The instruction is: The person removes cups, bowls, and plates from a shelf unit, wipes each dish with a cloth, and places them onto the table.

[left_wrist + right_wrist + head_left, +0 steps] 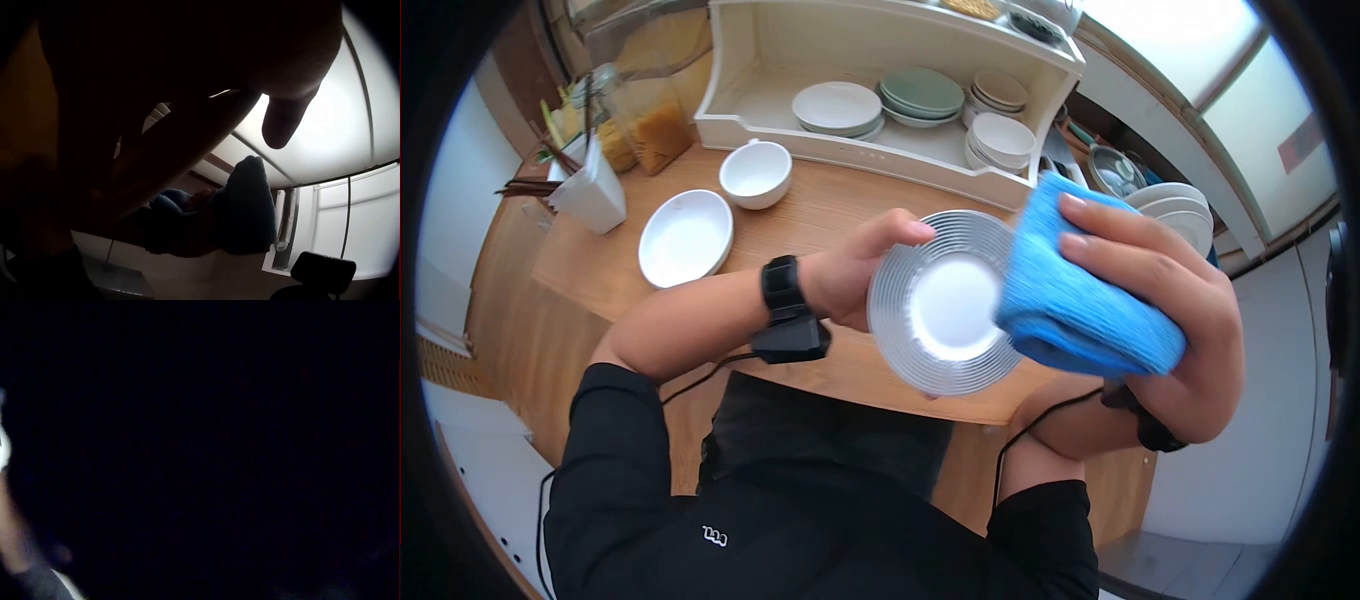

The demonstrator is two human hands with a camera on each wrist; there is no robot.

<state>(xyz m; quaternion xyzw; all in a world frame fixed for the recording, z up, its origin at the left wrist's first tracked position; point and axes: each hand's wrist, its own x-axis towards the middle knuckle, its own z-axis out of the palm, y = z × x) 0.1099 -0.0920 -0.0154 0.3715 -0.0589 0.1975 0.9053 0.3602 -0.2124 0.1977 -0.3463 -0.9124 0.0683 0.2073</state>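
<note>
In the head view my left hand (pixel 847 268) grips a round ribbed dish (pixel 960 305) by its left edge, with the thumb over the rim. The dish is whitish with grey concentric rings and a pale centre, tilted so its ringed face shows. My right hand (pixel 1185 290) holds a folded blue cloth (pixel 1070 300), which overlaps the dish's right side. In the dark left wrist view the left hand (pixel 187 56) is a silhouette, with the cloth (pixel 247 209) beyond it. The right wrist view is almost wholly black.
On the wooden table (pixel 840 215) stand a white bowl (pixel 686 238), a white cup (pixel 755 173) and a white holder (pixel 592 195) with chopsticks. Behind is a white shelf (pixel 770 135) with stacked plates and bowls. More white plates (pixel 1185 215) stand at the right.
</note>
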